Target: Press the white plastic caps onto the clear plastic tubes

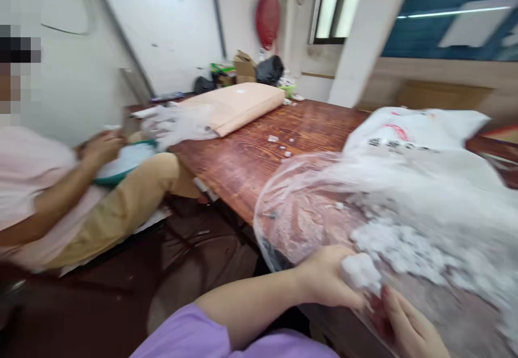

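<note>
My left hand [327, 278] is closed around a clump of small white pieces [361, 272], which bulges out above the thumb. Close beside it, my right hand [410, 323] has its fingers bent together near the lower edge of the clump. Blur hides what is between those fingers. Just beyond both hands, a heap of similar white pieces [408, 247] lies in a large clear plastic bag [299, 201] spread over the table's near edge. The exact shape of the pieces is too blurred to tell.
On the brown wooden table [243, 155] are a few white scraps [273, 139], a long peach-coloured package [238, 101] and a printed white bag [408, 126]. At the left sits another person, hands over a green-rimmed basin [129, 161]. A cardboard box [244, 68] stands at the far end.
</note>
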Motion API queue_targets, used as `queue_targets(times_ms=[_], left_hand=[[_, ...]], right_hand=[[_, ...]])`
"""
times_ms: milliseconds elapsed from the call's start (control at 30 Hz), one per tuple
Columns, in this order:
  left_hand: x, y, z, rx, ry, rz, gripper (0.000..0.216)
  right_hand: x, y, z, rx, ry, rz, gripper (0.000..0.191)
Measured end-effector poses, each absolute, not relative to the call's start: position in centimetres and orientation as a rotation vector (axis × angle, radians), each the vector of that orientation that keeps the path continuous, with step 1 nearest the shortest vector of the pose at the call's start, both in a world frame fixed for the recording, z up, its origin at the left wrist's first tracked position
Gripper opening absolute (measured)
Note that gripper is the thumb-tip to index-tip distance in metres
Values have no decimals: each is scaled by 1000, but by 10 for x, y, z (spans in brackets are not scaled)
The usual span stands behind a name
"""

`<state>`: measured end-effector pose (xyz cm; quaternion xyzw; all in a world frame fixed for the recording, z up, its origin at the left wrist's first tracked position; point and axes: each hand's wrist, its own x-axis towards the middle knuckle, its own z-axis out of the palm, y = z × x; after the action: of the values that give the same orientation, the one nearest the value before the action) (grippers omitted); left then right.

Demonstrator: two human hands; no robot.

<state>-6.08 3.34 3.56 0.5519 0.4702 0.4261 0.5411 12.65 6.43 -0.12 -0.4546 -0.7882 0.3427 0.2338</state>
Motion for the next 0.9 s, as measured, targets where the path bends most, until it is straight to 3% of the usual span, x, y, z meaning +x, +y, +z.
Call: queue_targets(times_ms=[100, 200, 300, 433, 633, 767, 900], left_hand=[[-62, 32, 42, 1309, 1087, 1037, 15], [-59, 29, 44, 1378, 1164, 1006, 14], [-54, 22, 38, 1584, 1280, 1024, 17], [-52, 19, 25, 1855, 1252, 1200, 22], [-54, 26, 25, 1951, 1268, 1442, 20], [-57, 38, 29, 2023, 1279, 1319, 18], [-64, 68, 45, 2005, 1363, 840, 28]], right_hand=[[121, 50, 12, -1208, -2138, 646, 36], [111, 41, 14, -1171, -2197, 633, 29], [100, 37, 11, -1327, -2050, 858, 41], [93, 42, 16, -1430, -1793, 1408, 50], [90, 51, 18, -1248, -1966, 819, 48], [82, 58, 9, -1343, -1705, 1122, 50], [79, 75, 8, -1278, -1731, 1265, 44]])
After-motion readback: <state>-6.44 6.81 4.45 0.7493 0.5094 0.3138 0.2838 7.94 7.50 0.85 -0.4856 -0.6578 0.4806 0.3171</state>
